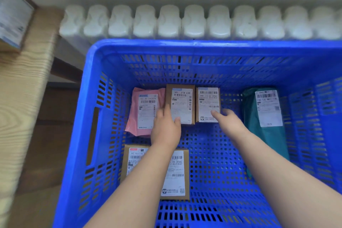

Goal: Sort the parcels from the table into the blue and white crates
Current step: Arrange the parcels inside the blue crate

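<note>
Six parcels (180, 103), apparently, in blue crate (203, 44)

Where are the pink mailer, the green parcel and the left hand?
pink mailer (134, 116), head view, film left of its label.
green parcel (272, 139), head view, wrap below its label.
left hand (165, 129), head view, back of hand.
</note>
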`<state>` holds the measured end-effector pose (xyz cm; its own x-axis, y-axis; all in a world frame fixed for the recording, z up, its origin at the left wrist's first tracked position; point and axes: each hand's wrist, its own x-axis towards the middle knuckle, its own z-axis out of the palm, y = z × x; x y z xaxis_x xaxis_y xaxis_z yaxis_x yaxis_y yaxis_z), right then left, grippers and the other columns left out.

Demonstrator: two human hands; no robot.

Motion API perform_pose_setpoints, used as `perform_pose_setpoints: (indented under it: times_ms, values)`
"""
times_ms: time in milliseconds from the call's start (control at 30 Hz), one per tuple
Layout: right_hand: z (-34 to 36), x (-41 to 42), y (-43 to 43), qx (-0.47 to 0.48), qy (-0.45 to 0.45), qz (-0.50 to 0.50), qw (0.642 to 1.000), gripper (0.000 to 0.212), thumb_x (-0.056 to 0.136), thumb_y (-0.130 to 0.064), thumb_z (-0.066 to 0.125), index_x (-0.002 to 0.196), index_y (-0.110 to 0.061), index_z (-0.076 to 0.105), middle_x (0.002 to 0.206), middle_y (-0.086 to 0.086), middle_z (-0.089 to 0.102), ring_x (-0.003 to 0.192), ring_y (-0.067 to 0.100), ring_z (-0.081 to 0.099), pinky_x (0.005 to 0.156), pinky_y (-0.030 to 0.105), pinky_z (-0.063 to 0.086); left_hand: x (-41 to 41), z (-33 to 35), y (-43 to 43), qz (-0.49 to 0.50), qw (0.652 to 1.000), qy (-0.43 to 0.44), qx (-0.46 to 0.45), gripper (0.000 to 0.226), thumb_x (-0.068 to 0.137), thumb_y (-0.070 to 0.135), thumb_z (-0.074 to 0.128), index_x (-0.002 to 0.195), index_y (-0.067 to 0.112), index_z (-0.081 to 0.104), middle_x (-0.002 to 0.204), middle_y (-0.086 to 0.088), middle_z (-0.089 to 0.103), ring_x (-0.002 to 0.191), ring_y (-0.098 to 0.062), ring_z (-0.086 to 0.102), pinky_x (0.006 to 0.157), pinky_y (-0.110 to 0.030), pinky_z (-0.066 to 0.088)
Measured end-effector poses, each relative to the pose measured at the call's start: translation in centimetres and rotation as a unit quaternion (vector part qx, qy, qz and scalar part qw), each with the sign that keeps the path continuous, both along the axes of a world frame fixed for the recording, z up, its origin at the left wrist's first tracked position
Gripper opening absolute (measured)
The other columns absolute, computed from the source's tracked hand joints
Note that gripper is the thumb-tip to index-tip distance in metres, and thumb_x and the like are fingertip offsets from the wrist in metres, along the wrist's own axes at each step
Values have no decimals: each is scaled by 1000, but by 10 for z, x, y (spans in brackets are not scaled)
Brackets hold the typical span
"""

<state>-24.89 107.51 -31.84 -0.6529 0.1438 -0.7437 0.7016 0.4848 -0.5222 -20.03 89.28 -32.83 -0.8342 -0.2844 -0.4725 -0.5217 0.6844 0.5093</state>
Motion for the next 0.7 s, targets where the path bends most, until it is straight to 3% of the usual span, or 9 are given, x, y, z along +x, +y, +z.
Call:
perform_pose_setpoints:
  times_ms: [233,400,567,700]
  values:
    - [81,39,-16,1,-6,72,997,59,98,-44,55,145,-11,46,145,5,51,121,25,55,99,38,43,39,77,-2,-100,994,-46,-25,58,104,33,43,156,16,23,154,-5,32,139,-26,34,109,-41,38]
    - [129,64,-35,-4,15,136,991,46,98,-39,57,136,-13,55,132,4,60,108,20,57,91,34,44,67,130,-13,-108,991,-42,-68,52,104,32,42,152,15,30,150,-6,37,135,-27,38,105,-41,38]
    - [174,76,-63,-7,60,252,966,47,99,-39,53,142,-19,47,142,4,53,92,14,59,67,27,46,96,180,-30,-31,994,40,-100,44,104,28,42,147,15,41,150,-3,40,137,-24,37,111,-38,33]
    - [210,76,-89,0,115,325,939,43,97,-38,55,136,-20,53,138,5,57,115,22,58,87,32,44,127,211,-53,84,982,123,-115,36,100,20,50,134,12,57,136,-4,55,125,-26,49,107,-36,35]
